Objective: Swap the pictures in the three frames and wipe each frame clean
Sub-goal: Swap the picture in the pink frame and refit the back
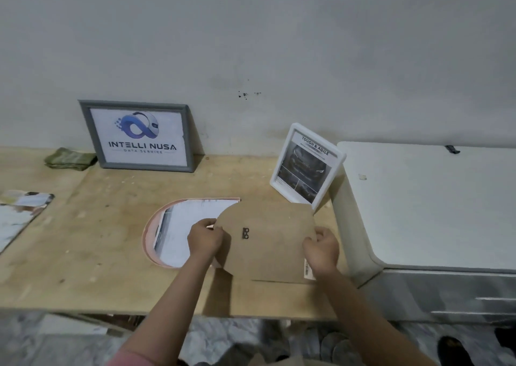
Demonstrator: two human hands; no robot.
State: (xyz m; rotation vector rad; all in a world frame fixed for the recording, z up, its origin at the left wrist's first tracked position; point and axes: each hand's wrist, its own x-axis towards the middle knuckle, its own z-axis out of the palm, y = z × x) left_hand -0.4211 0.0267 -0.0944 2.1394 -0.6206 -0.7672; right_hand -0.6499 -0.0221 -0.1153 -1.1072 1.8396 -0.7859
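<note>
The arched frame (pixel 152 236) lay face down at the plywood table's (pixel 97 268) middle, a print (pixel 184 226) inside. The left hand (pixel 205 240) pinched the brown backing board's (pixel 268 243) left edge; the right hand (pixel 321 247) gripped its right edge.

A plywood table (pixel 111 276) against a grey wall, with frames and papers on it.

A grey frame (pixel 138 136) stands at the back and leans on the wall, with a folded green cloth (pixel 69 158) just beside it on the left. A white frame (pixel 307 167) stands at the right back. An arch-shaped pink frame (pixel 149 237) lies flat in the middle with a paper picture (pixel 190 220) in it. Loose printed pictures (pixel 19 212) lie at the left edge.
</note>
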